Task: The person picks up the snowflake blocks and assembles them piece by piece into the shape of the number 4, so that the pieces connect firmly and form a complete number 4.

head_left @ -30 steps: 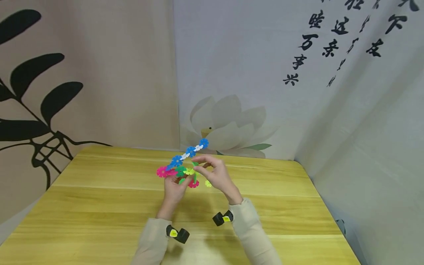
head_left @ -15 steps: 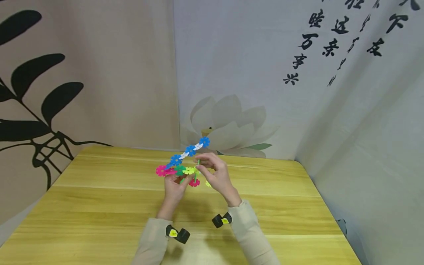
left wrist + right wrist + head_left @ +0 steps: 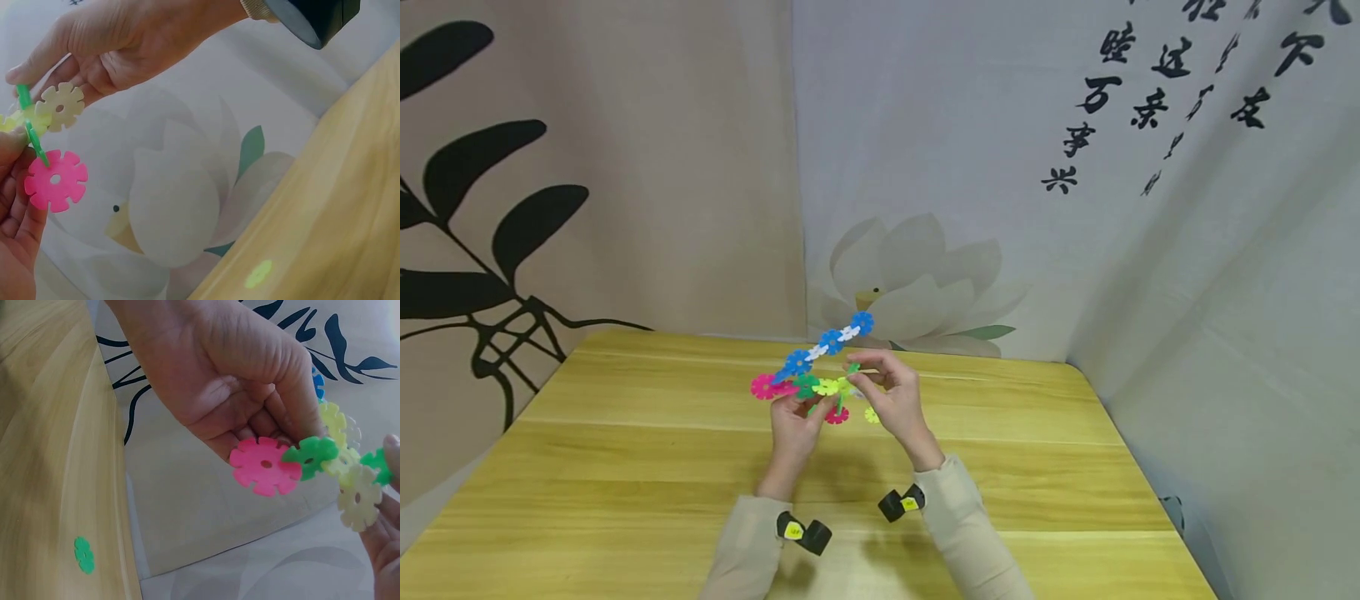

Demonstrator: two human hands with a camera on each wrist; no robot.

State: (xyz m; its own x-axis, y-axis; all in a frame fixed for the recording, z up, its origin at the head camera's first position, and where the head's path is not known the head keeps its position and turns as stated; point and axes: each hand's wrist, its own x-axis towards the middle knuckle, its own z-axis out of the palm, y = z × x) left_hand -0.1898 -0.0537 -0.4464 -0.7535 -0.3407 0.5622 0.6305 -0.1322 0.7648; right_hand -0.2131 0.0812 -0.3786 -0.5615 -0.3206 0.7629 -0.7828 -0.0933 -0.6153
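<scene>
My left hand point(image 3: 795, 429) grips a joined chain of notched plastic flower discs point(image 3: 806, 386) above the table. One arm of it, of blue discs point(image 3: 831, 342) and white ones, slants up to the right. Pink discs point(image 3: 763, 386) sit at the left end. Near the right end, green, yellow and whitish discs cross, with a pink disc point(image 3: 56, 180) hanging from a green one. My right hand point(image 3: 895, 404) pinches a green disc point(image 3: 375, 465) between thumb and fingers, against the yellow disc point(image 3: 342, 461). A whitish disc point(image 3: 62, 107) sits next to that junction.
A loose yellow disc point(image 3: 872, 415) lies on the wooden table point(image 3: 1037, 475), right of the chain. The right wrist view has a loose green disc point(image 3: 84, 555) on the tabletop. A printed cloth backdrop point(image 3: 940, 167) stands behind the table.
My right hand has shifted slightly right and down, and the green disc in its fingers has turned. My left hand stays nearly in place with the chain.
</scene>
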